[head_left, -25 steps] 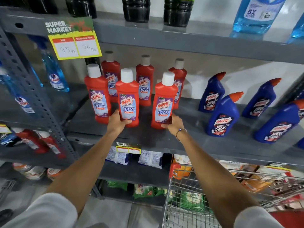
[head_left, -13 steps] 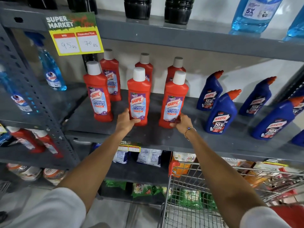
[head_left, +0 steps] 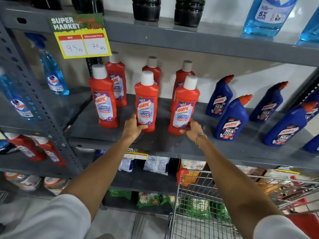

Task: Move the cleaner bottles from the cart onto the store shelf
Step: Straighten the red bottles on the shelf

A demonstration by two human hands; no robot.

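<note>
Several red cleaner bottles with white caps stand upright on the grey store shelf point(head_left: 165, 144). My left hand point(head_left: 133, 127) grips the base of the middle front red bottle point(head_left: 146, 102). My right hand point(head_left: 191, 129), with a bead bracelet at the wrist, grips the base of the right front red bottle point(head_left: 184, 106). Both bottles rest on the shelf. A third front bottle point(head_left: 103, 97) stands free to the left, and three more stand behind. The wire cart point(head_left: 215, 195) is at the lower right below the shelf.
Blue cleaner bottles point(head_left: 231, 118) with orange caps fill the shelf's right side. A price card point(head_left: 79, 36) hangs from the shelf above. Blue spray bottles point(head_left: 51, 71) stand on the left rack behind a perforated post point(head_left: 34, 94). Packets lie on lower shelves.
Both hands slid their red bottles to the right and further back on the shelf, opening a gap from the left front bottle.
</note>
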